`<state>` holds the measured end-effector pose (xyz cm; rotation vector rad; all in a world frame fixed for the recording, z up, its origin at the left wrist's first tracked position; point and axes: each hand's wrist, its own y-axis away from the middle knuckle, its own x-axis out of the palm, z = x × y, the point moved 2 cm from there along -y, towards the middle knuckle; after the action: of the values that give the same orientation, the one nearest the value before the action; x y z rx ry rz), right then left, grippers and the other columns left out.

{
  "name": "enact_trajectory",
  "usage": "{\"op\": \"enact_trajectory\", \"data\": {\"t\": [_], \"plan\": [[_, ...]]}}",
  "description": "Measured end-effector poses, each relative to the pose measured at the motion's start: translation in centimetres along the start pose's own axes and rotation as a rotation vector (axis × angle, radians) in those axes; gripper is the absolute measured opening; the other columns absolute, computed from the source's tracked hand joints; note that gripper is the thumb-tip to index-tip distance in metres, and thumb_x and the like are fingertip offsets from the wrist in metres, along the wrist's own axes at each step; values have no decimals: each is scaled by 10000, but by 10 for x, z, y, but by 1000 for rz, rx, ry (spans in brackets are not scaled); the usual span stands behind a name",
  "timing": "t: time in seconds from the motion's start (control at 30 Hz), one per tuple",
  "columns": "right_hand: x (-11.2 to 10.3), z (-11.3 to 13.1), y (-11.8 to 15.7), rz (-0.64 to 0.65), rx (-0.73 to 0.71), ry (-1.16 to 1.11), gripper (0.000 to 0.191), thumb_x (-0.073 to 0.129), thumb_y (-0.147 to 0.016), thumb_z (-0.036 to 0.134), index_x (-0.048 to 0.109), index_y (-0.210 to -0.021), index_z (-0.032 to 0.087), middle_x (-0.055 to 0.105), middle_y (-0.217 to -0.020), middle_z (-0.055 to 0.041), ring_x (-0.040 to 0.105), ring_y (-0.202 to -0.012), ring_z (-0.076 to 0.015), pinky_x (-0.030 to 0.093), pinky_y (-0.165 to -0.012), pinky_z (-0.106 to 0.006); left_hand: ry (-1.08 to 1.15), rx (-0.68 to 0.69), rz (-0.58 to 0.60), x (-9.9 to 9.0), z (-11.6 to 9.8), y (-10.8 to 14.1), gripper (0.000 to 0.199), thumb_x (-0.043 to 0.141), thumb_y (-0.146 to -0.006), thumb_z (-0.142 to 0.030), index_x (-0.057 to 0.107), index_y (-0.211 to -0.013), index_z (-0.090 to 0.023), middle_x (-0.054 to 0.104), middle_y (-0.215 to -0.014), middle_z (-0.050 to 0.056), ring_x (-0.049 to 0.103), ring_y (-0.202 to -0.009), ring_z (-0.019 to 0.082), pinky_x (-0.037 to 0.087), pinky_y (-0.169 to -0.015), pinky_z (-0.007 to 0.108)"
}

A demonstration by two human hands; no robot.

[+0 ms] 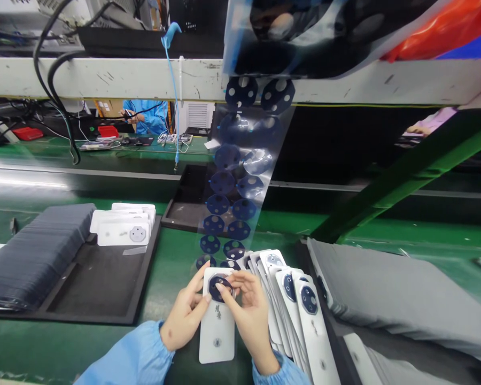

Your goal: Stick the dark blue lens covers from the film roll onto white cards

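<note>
A white phone back cover [217,327] with dark markings lies in front of me, its camera end pointing away. My left hand [187,311] grips its left edge between thumb and fingers. On the camera area sits a dark octagonal-to-round film piece [215,289] with holes. My right hand [248,307] has its thumb on this piece and its fingers at the piece's right edge; whether it is fully stuck down I cannot tell. Just beyond the hands hangs a clear sheet [260,203] with rows of similar dark round pieces.
Fanned white covers [310,331] lean to my right, beside a tray [332,331] holding grey-wrapped stacks [401,294]. At left, a black tray [100,286] holds dark sleeves [36,256] and white covers [124,227]. A beam [116,77] crosses ahead; a co-worker's blue sleeve [154,117] shows beyond.
</note>
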<state>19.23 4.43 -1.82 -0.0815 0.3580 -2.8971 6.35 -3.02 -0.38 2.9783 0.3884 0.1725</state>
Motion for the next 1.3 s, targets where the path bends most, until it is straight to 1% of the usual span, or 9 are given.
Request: {"op": "enact_trajectory", "data": {"t": [0.17, 0.5, 0.63, 0.77, 0.93, 1.03, 1.1, 1.17, 1.3], "plan": [[1, 2, 0, -5, 4, -2, 267, 747, -761, 272, 589, -968, 215, 686, -849, -39, 654, -723, -177, 515, -602, -284, -1, -23, 45, 1, 2, 0, 773, 617, -829, -515, 324, -1495, -253, 658, -1235, 128, 634, -581, 149, 530, -526, 258], [2, 3, 1, -4, 2, 16, 255, 748, -774, 312, 594, -949, 208, 685, -834, -45, 652, -725, -186, 507, -601, -291, 54, 12, 74, 2, 6, 1, 703, 586, -878, -434, 305, -1499, -263, 595, -1331, 140, 648, -594, 144, 539, -545, 264], [3, 1, 3, -2, -14, 38, 255, 746, -780, 289, 594, -968, 209, 677, -857, -44, 646, -740, -184, 515, -618, -293, 62, 22, 87, 4, 5, 2, 644, 556, -906, -400, 313, -1482, -245, 575, -1353, 146, 704, -725, 188, 572, -635, 285], [3, -5, 6, 9, -41, 81, 294, 735, -793, 268, 588, -1043, 217, 657, -948, -51, 642, -781, -187, 543, -684, -319, 15, 49, 31, 6, 5, 2, 578, 555, -906, -400, 368, -1421, -215, 614, -1303, 156, 715, -895, 236, 586, -768, 329], [5, -5, 7, 46, -132, 174, 337, 681, -837, 233, 557, -1151, 232, 619, -1092, -83, 637, -804, -189, 548, -705, -344, 16, 55, -41, 7, 12, 2, 573, 563, -897, -418, 365, -1397, -221, 610, -1309, 168, 727, -845, 229, 587, -739, 325], [4, 0, 5, 6, -227, 287, 302, 676, -837, 254, 574, -1120, 227, 580, -1169, -109, 606, -909, -228, 526, -731, -371, 25, 50, -68, 6, 16, 1, 579, 584, -886, -415, 358, -1380, -213, 618, -1292, 174, 725, -802, 213, 581, -717, 309], [3, 1, 3, -39, -243, 348, 390, 715, -800, 287, 560, -1152, 222, 561, -1197, -119, 575, -974, -259, 510, -745, -387, 38, 44, -72, 6, 16, 1, 585, 599, -876, -409, 344, -1366, -216, 609, -1297, 177, 723, -780, 205, 578, -689, 297], [2, 1, 3, -53, -218, 365, 470, 735, -774, 311, 541, -1191, 218, 560, -1200, -118, 569, -960, -259, 504, -744, -389, 52, 41, -72, 6, 14, 2, 576, 611, -871, -394, 339, -1348, -220, 606, -1295, 174, 722, -787, 203, 573, -682, 288], [4, -1, 6, 41, -72, 267, 440, 702, -796, 315, 547, -1197, 224, 603, -1154, -98, 603, -918, -238, 516, -774, -384, 44, 30, -88, 8, 9, 4, 528, 633, -860, -349, 345, -1285, -227, 632, -1247, 152, 719, -798, 189, 557, -697, 269]]}}
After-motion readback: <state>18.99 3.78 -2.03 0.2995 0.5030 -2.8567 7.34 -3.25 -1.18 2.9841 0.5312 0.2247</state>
